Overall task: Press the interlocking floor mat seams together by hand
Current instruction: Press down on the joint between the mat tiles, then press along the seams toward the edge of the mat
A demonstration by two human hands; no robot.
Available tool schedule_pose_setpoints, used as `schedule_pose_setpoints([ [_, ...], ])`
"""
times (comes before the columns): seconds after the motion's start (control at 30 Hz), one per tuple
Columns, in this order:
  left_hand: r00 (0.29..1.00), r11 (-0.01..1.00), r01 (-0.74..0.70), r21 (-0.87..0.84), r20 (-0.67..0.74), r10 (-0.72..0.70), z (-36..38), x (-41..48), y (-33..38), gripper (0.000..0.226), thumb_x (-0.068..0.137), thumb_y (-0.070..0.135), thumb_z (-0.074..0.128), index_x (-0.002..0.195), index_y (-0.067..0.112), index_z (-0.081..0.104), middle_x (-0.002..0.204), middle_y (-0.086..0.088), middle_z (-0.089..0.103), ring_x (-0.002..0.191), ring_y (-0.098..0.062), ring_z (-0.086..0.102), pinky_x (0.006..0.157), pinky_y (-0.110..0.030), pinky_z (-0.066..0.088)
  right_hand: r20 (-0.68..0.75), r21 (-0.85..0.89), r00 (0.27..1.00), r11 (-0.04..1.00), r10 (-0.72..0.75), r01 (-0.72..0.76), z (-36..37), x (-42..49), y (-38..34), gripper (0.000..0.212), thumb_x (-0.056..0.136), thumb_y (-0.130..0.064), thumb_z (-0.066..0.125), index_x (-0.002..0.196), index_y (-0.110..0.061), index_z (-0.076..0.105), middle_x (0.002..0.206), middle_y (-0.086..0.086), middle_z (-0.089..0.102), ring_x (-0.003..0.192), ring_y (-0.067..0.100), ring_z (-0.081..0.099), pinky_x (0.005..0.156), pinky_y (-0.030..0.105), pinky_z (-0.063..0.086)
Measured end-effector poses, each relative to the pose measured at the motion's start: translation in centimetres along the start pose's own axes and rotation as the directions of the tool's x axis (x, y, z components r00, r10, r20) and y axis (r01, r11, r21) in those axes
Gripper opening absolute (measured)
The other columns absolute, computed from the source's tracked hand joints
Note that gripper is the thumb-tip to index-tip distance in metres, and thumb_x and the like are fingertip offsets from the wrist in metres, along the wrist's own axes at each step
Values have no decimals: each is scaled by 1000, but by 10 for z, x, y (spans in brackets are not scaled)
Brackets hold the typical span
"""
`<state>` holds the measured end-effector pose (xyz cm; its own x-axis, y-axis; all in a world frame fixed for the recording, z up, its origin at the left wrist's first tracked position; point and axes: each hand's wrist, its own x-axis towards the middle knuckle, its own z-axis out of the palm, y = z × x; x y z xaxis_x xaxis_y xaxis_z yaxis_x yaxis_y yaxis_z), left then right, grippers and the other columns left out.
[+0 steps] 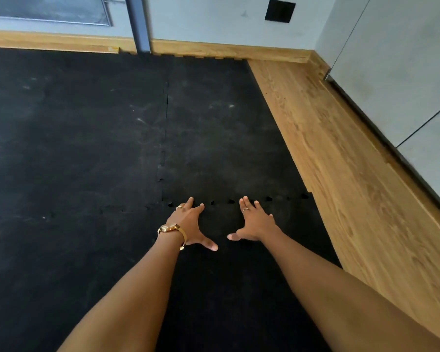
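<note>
Black interlocking floor mats (pixel 87 148) cover the floor. A toothed seam (pixel 226 201) runs left to right across the middle, with small gaps showing along it. A second seam (pixel 165 128) runs away from me toward the far wall. My left hand (pixel 189 224), with a gold watch on the wrist, lies flat with fingers spread, fingertips at the crosswise seam near the junction. My right hand (pixel 255 221) lies flat too, fingers spread, fingertips touching the same seam further right. Both palms rest on the near mat tile (pixel 226 288).
Bare wooden floor (pixel 341 174) runs along the mats' right edge. A wooden skirting board (pixel 214 49) lines the far wall. Grey cabinet fronts (pixel 404 72) stand at the right. A grey post (pixel 139 24) rises at the far wall.
</note>
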<state>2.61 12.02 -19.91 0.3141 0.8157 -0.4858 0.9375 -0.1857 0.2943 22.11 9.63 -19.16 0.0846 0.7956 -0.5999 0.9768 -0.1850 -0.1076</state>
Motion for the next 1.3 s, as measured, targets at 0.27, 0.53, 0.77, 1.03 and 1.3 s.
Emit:
schedule_pose_setpoints([
  [0.27, 997, 978, -55, 203, -50, 66, 13, 9, -5, 142, 43, 75, 77, 153, 26, 1, 161, -12, -4, 146, -35, 8, 118, -44, 14, 6, -75, 1000, 997, 16, -16, -3, 16, -2, 128, 62, -53, 82, 153, -16, 0, 163, 3, -1, 149, 32, 4, 115, 62, 17],
  [0.53, 1000, 925, -1, 381, -12, 6, 6, 10, 19, 146, 44, 72, 79, 152, 12, 3, 158, -22, 5, 147, -34, 3, 119, -47, 2, -106, -202, 994, 979, -16, -6, -16, 18, -8, 79, 76, -40, 76, 140, -10, 39, 146, 11, 41, 138, 33, 32, 113, 59, 26],
  [0.77, 999, 936, -30, 352, 27, 22, 6, 10, 36, 150, 51, 50, 89, 147, -2, -14, 158, -22, -9, 146, -33, -9, 119, -41, 1, -58, -212, 998, 977, -24, 11, -1, 12, -13, 120, 72, -39, 81, 152, -7, -3, 163, 10, -5, 149, 33, -1, 119, 54, 12],
  [1.03, 998, 929, -32, 370, 66, 8, 10, 14, 31, 148, 53, 53, 87, 148, 2, -13, 159, -18, -12, 147, -30, -7, 119, -39, 4, 8, -229, 1000, 973, -24, 25, 7, 19, -23, 141, 61, -28, 90, 149, -6, -18, 161, 10, -17, 148, 33, -3, 119, 50, 12],
  [1.3, 991, 918, 24, 397, 112, -74, 12, 27, 47, 144, 54, 37, 91, 147, -6, -10, 156, -28, -9, 146, -38, -3, 120, -43, 7, 40, -204, 999, 978, -26, 34, 8, 28, -26, 144, 55, -23, 93, 149, -5, -16, 160, 11, -18, 148, 35, -6, 120, 49, 11],
])
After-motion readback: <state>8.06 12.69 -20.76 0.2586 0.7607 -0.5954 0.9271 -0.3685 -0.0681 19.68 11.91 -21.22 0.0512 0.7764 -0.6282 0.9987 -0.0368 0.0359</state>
